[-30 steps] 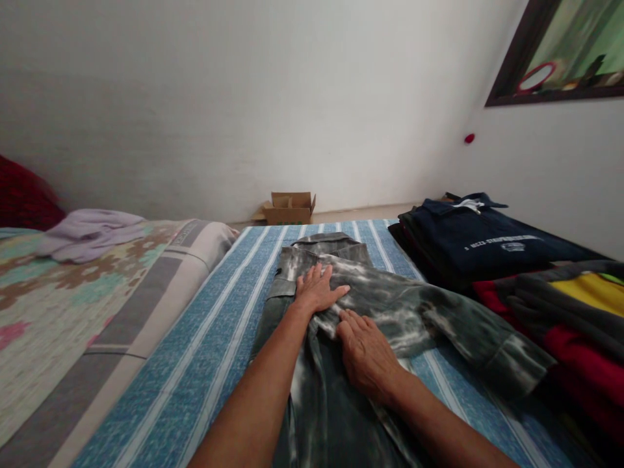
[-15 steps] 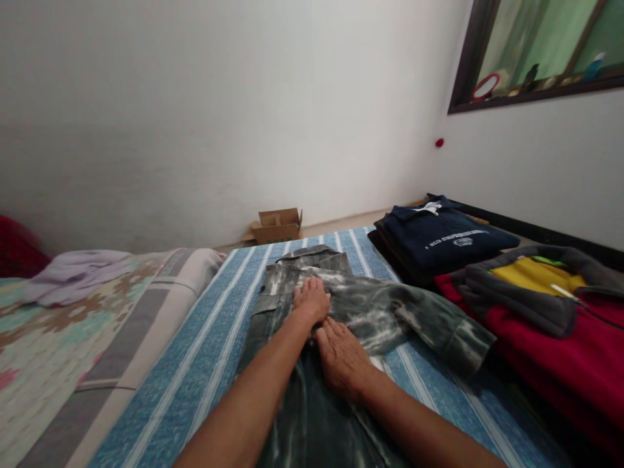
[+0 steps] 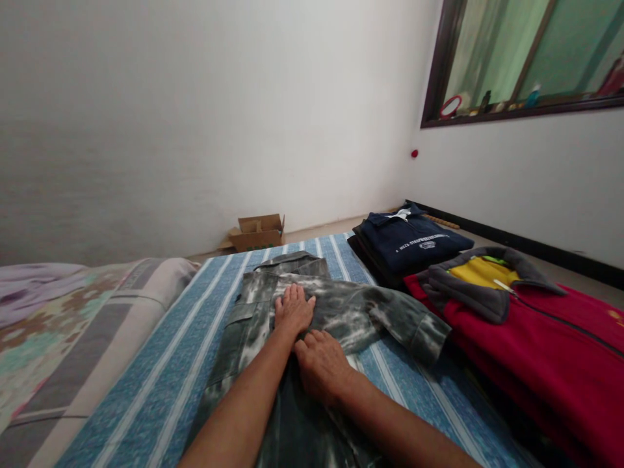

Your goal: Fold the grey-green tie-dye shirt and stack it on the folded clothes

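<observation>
A grey-and-white tie-dyed shirt [image 3: 336, 305] lies spread on the blue striped sheet [image 3: 160, 370], its collar pointing to the far wall and one sleeve folded across toward the right. My left hand [image 3: 293, 309] rests flat on the shirt's chest, fingers stretched out and close together. Just behind it my right hand [image 3: 322, 364] lies palm down on the fabric, with its fingertips curled into a fold of cloth.
Right of the shirt sit a folded navy garment [image 3: 412, 239] and a red fleece jacket [image 3: 541, 338] with grey collar and yellow lining. A patterned quilt [image 3: 58, 331] lies on the left. A cardboard box [image 3: 257, 231] stands by the far wall. A dark-framed window [image 3: 521, 58] is upper right.
The view has swung to the right, showing more of the red jacket and window. My left thumb has closed in against the fingers; both hands stay on the shirt.
</observation>
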`<state>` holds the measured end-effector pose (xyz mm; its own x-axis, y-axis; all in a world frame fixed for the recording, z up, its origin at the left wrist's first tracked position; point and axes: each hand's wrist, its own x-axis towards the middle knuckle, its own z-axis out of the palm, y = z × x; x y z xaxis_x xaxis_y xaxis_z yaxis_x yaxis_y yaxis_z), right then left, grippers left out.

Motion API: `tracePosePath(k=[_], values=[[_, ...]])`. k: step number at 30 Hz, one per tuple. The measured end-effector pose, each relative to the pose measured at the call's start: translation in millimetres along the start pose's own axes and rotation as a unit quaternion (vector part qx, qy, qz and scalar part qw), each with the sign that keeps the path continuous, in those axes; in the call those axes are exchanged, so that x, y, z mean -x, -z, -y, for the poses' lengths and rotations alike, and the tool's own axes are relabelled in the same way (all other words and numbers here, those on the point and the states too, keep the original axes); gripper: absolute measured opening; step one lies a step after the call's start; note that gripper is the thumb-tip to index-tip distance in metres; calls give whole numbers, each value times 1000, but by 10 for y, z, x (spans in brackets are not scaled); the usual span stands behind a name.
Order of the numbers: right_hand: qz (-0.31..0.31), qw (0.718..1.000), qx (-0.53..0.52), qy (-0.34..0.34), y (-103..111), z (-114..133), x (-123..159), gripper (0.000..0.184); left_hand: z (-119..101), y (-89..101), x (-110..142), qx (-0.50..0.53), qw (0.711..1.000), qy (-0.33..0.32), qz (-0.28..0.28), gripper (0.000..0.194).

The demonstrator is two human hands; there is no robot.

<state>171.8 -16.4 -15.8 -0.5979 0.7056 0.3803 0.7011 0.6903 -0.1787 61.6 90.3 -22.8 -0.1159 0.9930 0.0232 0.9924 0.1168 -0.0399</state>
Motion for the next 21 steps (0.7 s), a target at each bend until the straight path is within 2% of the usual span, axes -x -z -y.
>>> tracePosePath(k=[3, 5, 7, 9, 11, 13, 16, 19, 21], values=[[-22, 999, 9, -37, 269, -177, 190, 15, -14, 22, 24, 13, 1000, 3, 5, 64], [-58, 989, 47, -124, 508, -388, 364, 18, -14, 29, 36, 25, 1000, 0, 0, 65], [-71, 962, 129, -230, 753, -616, 556, 15, -12, 24, 40, 35, 999, -2, -9, 67], [-50, 925, 199, -319, 953, -791, 745, 14, -12, 9, 39, 42, 999, -1, -14, 69], [-38, 902, 224, -368, 1074, -868, 916, 16, -15, -4, 36, 48, 999, -1, -19, 70], [-51, 893, 216, -392, 1102, -848, 1064, 18, -19, -8, 38, 51, 998, -2, -24, 70], [-67, 879, 157, -445, 1019, -742, 1245, 27, -27, 5, 51, 53, 998, -1, -23, 69], [-17, 848, 82, -523, 900, -713, 1373, 42, -30, 19, 64, 56, 998, 0, -17, 66], [8, 831, 27, -556, 845, -779, 1427, 53, -28, 18, 65, 57, 998, 0, -15, 65]])
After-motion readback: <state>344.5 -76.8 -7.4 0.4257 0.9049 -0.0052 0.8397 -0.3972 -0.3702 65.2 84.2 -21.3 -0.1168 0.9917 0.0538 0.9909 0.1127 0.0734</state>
